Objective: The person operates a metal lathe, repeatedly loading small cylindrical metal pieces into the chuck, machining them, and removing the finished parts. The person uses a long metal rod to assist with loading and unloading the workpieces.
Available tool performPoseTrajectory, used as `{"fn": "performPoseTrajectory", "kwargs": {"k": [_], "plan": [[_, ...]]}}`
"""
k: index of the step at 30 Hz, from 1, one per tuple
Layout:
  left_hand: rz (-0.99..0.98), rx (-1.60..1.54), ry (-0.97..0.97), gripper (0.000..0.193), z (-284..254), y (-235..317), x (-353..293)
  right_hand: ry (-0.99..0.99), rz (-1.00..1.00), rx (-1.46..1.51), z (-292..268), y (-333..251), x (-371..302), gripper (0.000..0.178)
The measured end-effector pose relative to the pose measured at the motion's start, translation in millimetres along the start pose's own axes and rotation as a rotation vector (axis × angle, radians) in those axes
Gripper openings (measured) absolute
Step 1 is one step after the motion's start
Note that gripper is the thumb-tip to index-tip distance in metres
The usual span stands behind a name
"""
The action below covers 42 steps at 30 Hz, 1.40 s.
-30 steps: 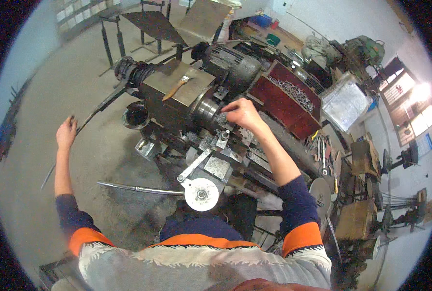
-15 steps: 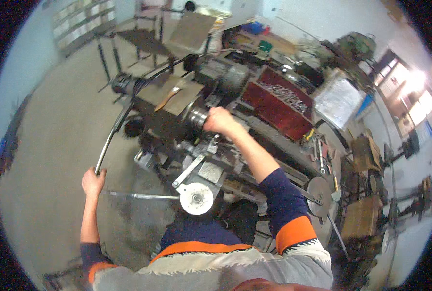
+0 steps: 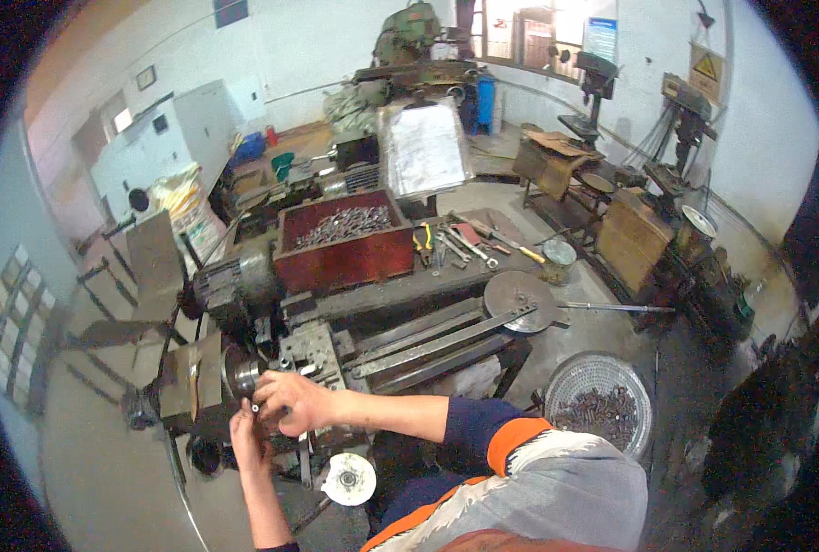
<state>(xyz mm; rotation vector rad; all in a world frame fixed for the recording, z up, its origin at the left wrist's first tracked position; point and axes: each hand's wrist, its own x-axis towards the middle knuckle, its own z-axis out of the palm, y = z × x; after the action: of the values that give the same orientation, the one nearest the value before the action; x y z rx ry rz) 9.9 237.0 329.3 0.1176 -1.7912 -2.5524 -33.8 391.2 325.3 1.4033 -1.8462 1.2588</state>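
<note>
Both my hands meet at the front of the lathe's round metal chuck [image 3: 240, 373]. My right hand [image 3: 301, 403] reaches across from the right, its fingers curled beside the chuck. A small metal part [image 3: 255, 408] with a round, pale end shows at its fingertips. Just below, my left hand [image 3: 249, 443] points upward with its fingers together, touching or nearly touching that part; what lies between its fingers is hidden. Left of the chuck, a wooden-handled brush [image 3: 194, 386] rests on the headstock cover [image 3: 176, 391]. A white round dial [image 3: 349, 479] sits below my right wrist.
Behind the lathe stands a red box [image 3: 345, 262] of small metal parts. Pliers [image 3: 422, 237] and wrenches [image 3: 465, 247] lie beside it. A round metal disc [image 3: 520, 302] and a perforated basin [image 3: 557, 391] of dark parts are on the right. A long thin rod [image 3: 187, 506] extends low at left.
My left hand has let go of the long lever at the left and come to the chuck. My right hand stays at the chuck, its fingers now beside a small part. The view has swung right.
</note>
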Motion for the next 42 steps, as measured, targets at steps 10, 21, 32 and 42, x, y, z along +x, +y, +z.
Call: {"fn": "performPoseTrajectory", "kwargs": {"k": [10,21,32,42], "plan": [[0.299,0.615,-0.172,0.033,3,-4,2,-0.205,0.075,-0.228,-3,0,-17,0.018],[0.22,1.457,0.376,0.029,-162,64,-46,-0.487,0.407,-0.499,-23,80,27,0.03],[-0.088,0.98,0.624,0.044,-278,11,-154,-0.652,0.716,-0.274,0,109,30,0.033],[-0.157,1.781,0.588,0.017,-270,12,-135,-0.669,0.651,-0.357,8,110,29,0.035]]}}
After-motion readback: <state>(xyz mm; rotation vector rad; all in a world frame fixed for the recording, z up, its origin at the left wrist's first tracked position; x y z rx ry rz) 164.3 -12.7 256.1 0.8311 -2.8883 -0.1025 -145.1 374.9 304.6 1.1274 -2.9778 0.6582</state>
